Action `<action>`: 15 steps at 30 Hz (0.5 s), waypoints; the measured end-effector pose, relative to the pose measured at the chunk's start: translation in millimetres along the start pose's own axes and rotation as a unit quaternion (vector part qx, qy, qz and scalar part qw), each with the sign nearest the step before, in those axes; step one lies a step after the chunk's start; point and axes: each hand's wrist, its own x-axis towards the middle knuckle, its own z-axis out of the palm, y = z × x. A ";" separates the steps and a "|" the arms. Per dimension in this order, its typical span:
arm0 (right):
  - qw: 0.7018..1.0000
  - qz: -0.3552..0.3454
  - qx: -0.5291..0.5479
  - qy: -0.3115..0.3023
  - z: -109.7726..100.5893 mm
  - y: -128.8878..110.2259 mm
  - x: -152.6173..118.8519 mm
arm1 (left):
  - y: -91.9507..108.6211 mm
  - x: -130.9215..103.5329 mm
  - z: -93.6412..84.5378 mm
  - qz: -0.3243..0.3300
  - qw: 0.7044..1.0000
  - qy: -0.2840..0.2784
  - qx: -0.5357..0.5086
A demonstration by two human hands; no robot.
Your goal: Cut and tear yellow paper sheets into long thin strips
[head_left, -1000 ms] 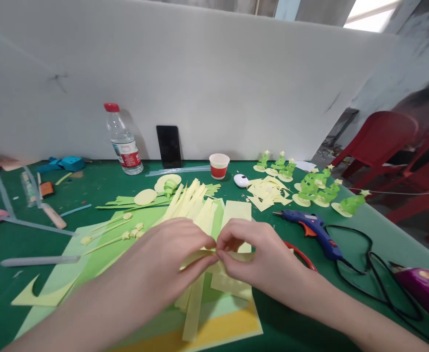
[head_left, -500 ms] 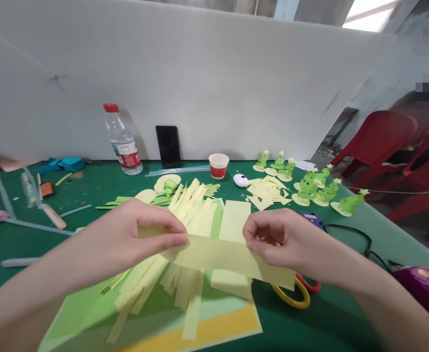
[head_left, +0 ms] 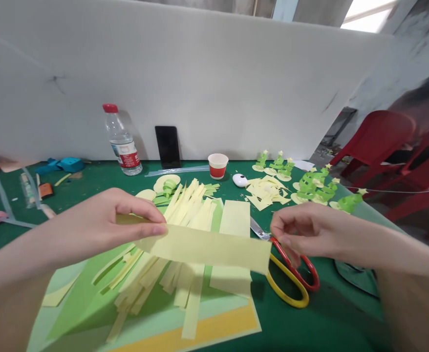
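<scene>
A long pale-yellow paper strip [head_left: 214, 248] is pinched at its left end between the thumb and fingers of my left hand [head_left: 126, 217]. It hangs across above a pile of narrow cut strips [head_left: 188, 215]. My right hand [head_left: 306, 232] is just beyond the strip's right end, its fingers loosely curled and holding nothing I can see. Below those fingers lie scissors [head_left: 289, 288] with one red and one yellow handle; whether the fingertips touch the red handle I cannot tell. Green and yellow paper sheets [head_left: 86, 303] lie beneath the pile, with a wider pale piece [head_left: 235, 217] beside it.
Along the white board stand a water bottle [head_left: 126, 154], a black phone [head_left: 168, 146] and a paper cup [head_left: 218, 166]. Several small green paper trees [head_left: 311, 186] stand at right near a scrap pile [head_left: 268, 192]. Red chairs [head_left: 377, 134] and a person are beyond the table.
My right hand has slid right, off the strip's end and over the scissors. My left hand has moved left with the strip, uncovering more of the scissors.
</scene>
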 end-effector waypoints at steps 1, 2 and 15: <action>1.000 0.001 -0.012 0.010 -3.6 1.4 -1.2 | -0.9 0.4 -0.9 0.001 1.000 0.013 0.001; 0.999 -0.004 -0.027 0.034 -6.0 1.8 -1.8 | -1.1 0.6 -1.5 0.004 1.000 0.020 0.000; 0.980 -0.140 -0.130 0.060 61.7 -17.1 38.0 | 4.9 15.8 18.1 0.021 0.986 0.015 -0.163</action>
